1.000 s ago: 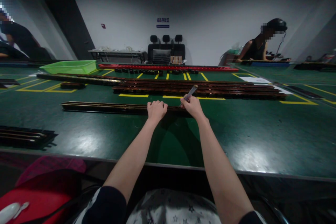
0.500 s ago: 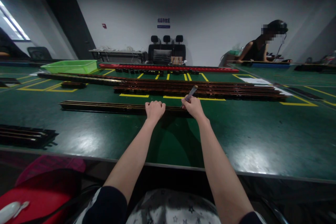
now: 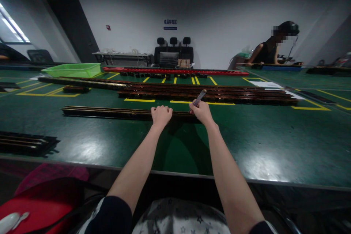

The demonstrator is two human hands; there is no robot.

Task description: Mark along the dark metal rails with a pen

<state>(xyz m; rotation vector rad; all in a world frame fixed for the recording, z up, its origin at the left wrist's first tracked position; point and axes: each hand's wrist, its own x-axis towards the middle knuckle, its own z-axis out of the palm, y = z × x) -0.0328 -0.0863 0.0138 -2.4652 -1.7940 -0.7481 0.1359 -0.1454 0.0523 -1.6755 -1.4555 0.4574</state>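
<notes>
A long dark rail assembly [image 3: 109, 112] with thin golden lines along it lies crosswise on the green table. My left hand [image 3: 161, 116] is closed over this rail, fingers curled across its far edge. To its right, my right hand [image 3: 201, 111] grips a slim pen-like tool [image 3: 200, 96] with a greyish see-through handle, held tilted. Its lower end meets the rail near the right end; the tip is too small to make out. The right end of the rail is partly covered by my right hand.
Beyond my hands lies a stack of long dark reddish rails [image 3: 208, 93]. Behind are a red rail [image 3: 175, 71] and a green tray [image 3: 72, 69]. More dark rails [image 3: 26, 143] sit at the near left. A person [image 3: 270, 49] works at the far right.
The view has shifted very slightly. Both hands stay in place on the rail, with the pen-like tool held at nearly the same tilt.
</notes>
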